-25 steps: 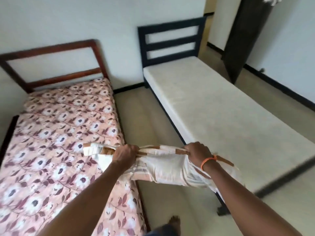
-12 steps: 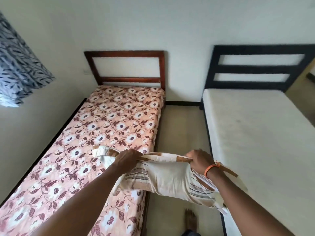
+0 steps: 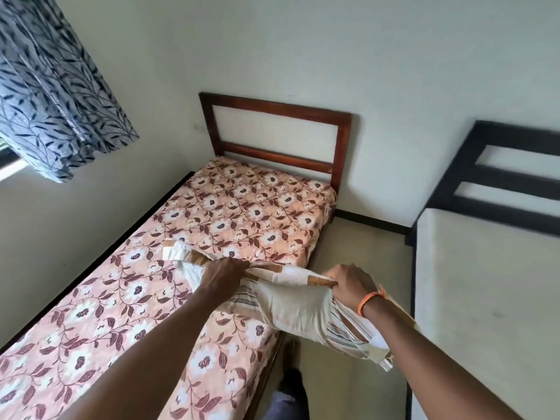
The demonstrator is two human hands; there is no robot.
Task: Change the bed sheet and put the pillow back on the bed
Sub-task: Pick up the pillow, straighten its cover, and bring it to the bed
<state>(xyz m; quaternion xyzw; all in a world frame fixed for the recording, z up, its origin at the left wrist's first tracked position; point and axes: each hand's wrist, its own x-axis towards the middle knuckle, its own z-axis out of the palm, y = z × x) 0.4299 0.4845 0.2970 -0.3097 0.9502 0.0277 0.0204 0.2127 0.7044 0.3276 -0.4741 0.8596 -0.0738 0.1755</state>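
A bed with a floral peach mattress (image 3: 230,219) and a brown wooden headboard (image 3: 274,109) stands against the far wall. Between my hands stretches a folded cream sheet (image 3: 300,307) with brown and striped patches, bunched along its top edge. My left hand (image 3: 222,275) grips that edge over the mattress's right side. My right hand (image 3: 348,281), an orange band on its wrist, grips the edge further right, above the floor gap. The sheet's lower part hangs below my right forearm. No pillow is in view.
A second bed with a bare white mattress (image 3: 485,298) and black headboard (image 3: 500,177) stands to the right. A narrow strip of floor (image 3: 357,244) runs between the beds. A blue patterned curtain (image 3: 51,86) hangs upper left. My foot (image 3: 292,350) shows below.
The view has swung left, from the white bed to the floral bed and the curtain. Both hands keep the same grip on the sheet's bunched edge.
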